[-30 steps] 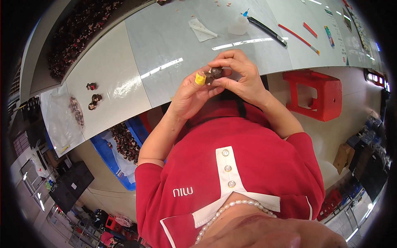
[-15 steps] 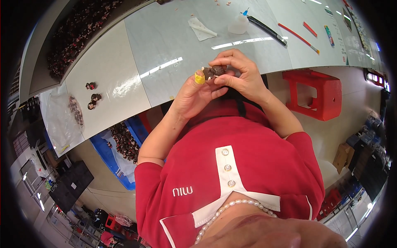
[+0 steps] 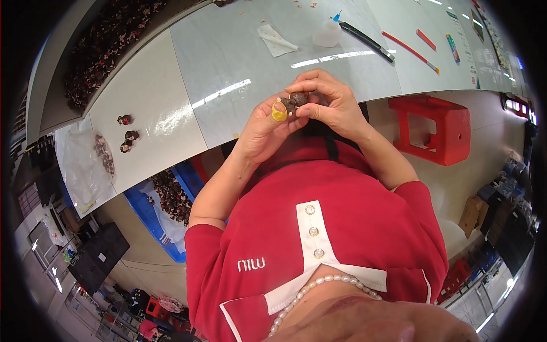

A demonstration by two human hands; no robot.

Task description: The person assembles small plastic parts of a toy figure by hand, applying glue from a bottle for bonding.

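Observation:
Between my two hands, over the near edge of the table, is a small dark-brown figurine (image 3: 298,99) with rounded lumps and pale bits. My left hand (image 3: 263,130) supports it from the left, its thumb wrapped in a yellow band (image 3: 279,112) and pressed close to the piece. From the right, my right hand (image 3: 337,104) pinches the figurine's rounded end between thumb and fingers. Both hands are closed on it, and they hide part of its surface. Similar small dark figurines (image 3: 130,140) lie on the table to the left.
A crumpled paper scrap (image 3: 277,41), a squeeze bottle (image 3: 326,36), a long black tool (image 3: 367,41) and a red brush-like stick (image 3: 411,52) lie beyond my hands. Dark pieces fill a tray (image 3: 134,57) and a blue crate (image 3: 139,205) at left. A red stool (image 3: 458,134) stands right.
My left thumb has moved slightly right and turned, showing more of its tip inside the yellow band. The figurine has turned a little; my right hand has hardly moved.

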